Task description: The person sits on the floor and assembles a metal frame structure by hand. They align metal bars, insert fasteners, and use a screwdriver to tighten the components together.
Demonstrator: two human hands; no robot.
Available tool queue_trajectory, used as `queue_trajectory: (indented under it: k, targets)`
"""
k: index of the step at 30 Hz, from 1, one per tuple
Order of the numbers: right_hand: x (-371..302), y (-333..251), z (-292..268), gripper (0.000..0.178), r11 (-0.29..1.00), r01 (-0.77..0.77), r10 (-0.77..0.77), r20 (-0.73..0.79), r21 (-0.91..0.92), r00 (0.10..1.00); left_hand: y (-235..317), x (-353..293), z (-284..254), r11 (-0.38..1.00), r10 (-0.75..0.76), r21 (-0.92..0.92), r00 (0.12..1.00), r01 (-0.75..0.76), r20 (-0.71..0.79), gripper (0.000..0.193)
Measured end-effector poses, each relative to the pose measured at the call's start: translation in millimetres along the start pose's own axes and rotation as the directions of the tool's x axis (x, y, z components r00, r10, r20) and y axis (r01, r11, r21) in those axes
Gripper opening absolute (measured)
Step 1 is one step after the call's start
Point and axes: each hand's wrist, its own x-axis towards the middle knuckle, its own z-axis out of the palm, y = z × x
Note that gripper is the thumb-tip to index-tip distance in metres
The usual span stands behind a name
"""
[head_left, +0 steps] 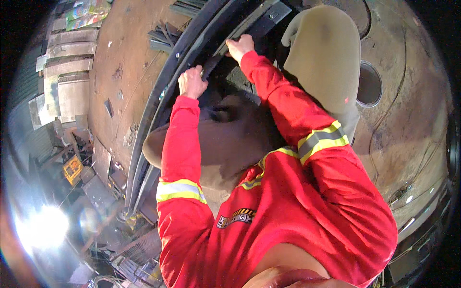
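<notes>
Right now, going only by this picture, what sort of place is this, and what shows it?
Probably a metalworking workshop or yard, though the metal is a judgement from looks: a long dark beam by the hands, a pile of thin dark strips, and a bright lamp suggest it.

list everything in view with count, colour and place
Curved bands: several, black, left of centre
Narrow strip: one, grey, at both grips
Loose strips: several, dark, upper left of centre
Flat sheets: several, tan, upper left
Small item: one, yellow, far left
Bright light: one, white, lower left
Round opening: one, dark, right of the legs
Clutter: uncounted, mixed colours, lower left
Ground: one, brown, around the person
Jacket: one, red with reflective bands, lower centre
Legs: two, khaki, upper centre
Left grip: one, bare, on the narrow strip
Right grip: one, bare, farther up that strip
</notes>
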Motion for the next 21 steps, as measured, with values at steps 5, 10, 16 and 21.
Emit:
queue_trajectory:
  k: [5, 10, 16, 21]
  targets:
    - [-29, -45, -7, 0.034, 0.98, -0.083, 0.075, -0.049, -0.183, 0.996, -5, 0, -4, 0.995, 0.046, -0.086, 0.998, -0.049, -0.034, 0.035]
    - [-37, -63, -11, 0.034, 0.948, -0.105, 0.085, -0.081, -0.3, 0.993, -7, 3, -7, 0.988, 0.038, -0.152, 0.999, -0.041, -0.024, 0.041]
    - [-48, -80, -12, 0.037, 0.941, -0.066, 0.04, -0.084, -0.333, 0.996, -7, 0, -12, 0.977, 0.023, -0.212, 0.999, -0.03, -0.033, 0.043]
    - [-48, -87, -11, 0.034, 0.924, -0.062, 0.031, -0.09, -0.378, 0.996, -12, 2, -20, 0.954, 0.0, -0.301, 1.0, 0.002, 0.006, 0.043]
